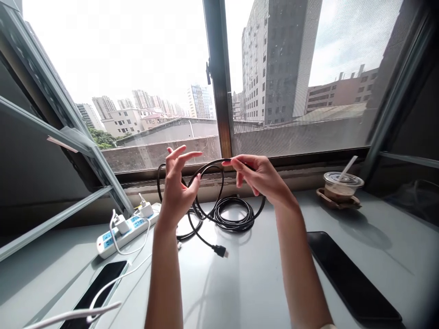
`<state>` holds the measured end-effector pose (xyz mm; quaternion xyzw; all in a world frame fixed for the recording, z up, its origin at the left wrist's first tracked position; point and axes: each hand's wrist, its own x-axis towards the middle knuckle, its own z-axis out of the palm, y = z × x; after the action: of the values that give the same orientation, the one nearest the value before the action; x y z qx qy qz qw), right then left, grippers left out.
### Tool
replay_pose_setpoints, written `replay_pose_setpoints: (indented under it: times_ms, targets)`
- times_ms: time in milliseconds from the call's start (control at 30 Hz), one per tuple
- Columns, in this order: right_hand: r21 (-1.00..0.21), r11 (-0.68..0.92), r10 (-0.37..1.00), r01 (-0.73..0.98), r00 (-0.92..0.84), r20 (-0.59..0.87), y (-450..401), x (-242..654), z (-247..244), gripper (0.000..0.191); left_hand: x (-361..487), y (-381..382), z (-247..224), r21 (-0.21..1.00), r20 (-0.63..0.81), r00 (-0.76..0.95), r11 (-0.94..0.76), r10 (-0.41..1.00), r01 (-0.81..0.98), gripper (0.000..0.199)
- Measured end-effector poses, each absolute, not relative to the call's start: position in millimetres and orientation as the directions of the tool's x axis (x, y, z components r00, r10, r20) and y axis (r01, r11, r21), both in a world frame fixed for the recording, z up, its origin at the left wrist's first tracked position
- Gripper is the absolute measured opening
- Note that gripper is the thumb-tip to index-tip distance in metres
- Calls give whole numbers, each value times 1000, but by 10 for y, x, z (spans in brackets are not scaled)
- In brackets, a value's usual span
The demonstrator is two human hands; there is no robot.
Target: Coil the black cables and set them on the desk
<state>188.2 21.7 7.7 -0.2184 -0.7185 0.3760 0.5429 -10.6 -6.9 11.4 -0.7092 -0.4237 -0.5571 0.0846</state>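
Note:
A black HDMI cable (210, 163) hangs in loose loops between my hands, above the grey tabletop. My right hand (257, 173) pinches it between thumb and fingers at the top of a loop. My left hand (180, 187) is raised with its fingers spread apart; the loops pass behind it and beside its thumb, and whether its palm touches them is hidden. Low between my forearms, the cable's plug (220, 251) dangles over or rests on the table. Behind the loops lies a coiled length of black cable (236, 227).
A white power strip (130, 235) with plugged-in chargers and white cords stands left. One cord crosses a phone (99, 288) at the lower left. On the right are a black flat device (353, 278) and a lidded drink cup (343, 186) in a cardboard holder. Windows rise behind.

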Motion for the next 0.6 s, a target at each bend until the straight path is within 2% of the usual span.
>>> replay_pose_setpoints:
  times_ms: [133, 267, 433, 500, 600]
  targets:
    - [-724, 659, 753, -206, 169, 637, 479, 2174, 5, 41, -368, -83, 125, 375, 870, -54, -586, 491, 718, 47]
    - [-652, 727, 661, -214, 475, 581, 671, 2446, -74, 35, -587, -56, 89, 408, 898, -198, -574, 393, 710, 62]
    - [-632, 755, 568, -175, 655, 498, 770, 2531, -114, 31, -643, -58, 72, 398, 912, -267, -519, 310, 757, 64]
    - [-634, 740, 572, -224, 705, 419, 788, 2556, -130, 28, -647, -78, 80, 370, 925, -263, -500, 273, 783, 65]
    - [-613, 707, 612, -353, 739, 281, 802, 2687, -185, 23, -713, -125, 83, 301, 954, -264, -461, 145, 835, 67]
